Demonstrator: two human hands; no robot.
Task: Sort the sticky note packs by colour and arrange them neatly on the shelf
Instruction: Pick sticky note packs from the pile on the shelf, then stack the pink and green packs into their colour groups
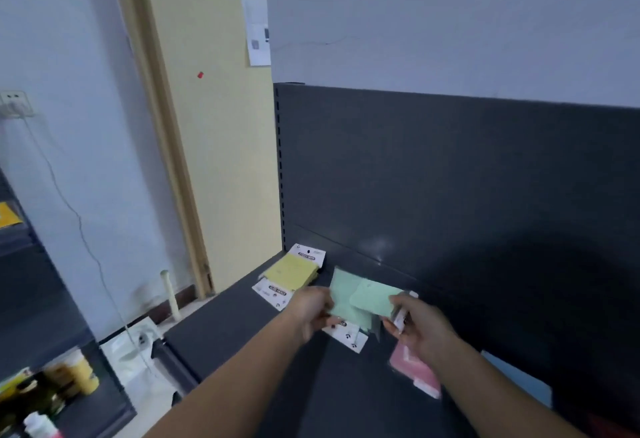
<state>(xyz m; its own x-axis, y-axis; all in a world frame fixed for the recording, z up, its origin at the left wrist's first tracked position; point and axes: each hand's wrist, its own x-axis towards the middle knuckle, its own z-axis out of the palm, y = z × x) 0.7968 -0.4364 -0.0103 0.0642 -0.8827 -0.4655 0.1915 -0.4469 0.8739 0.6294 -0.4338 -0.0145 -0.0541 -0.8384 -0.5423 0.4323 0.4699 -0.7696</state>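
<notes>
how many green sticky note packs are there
2. One green pack is held by the left hand. The second green pack overlaps it and is pinched by the right hand. Blur could hide more beneath.

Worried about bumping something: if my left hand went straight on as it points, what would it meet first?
The left hand would probably reach the shelf's back panel first, carrying its green pack; depth is unclear.

Matt dark metal shelf (242, 327), paper packs (367, 295)

Dark shelf (225, 333), yellow packs (291, 271), pink pack (412, 368)
</notes>
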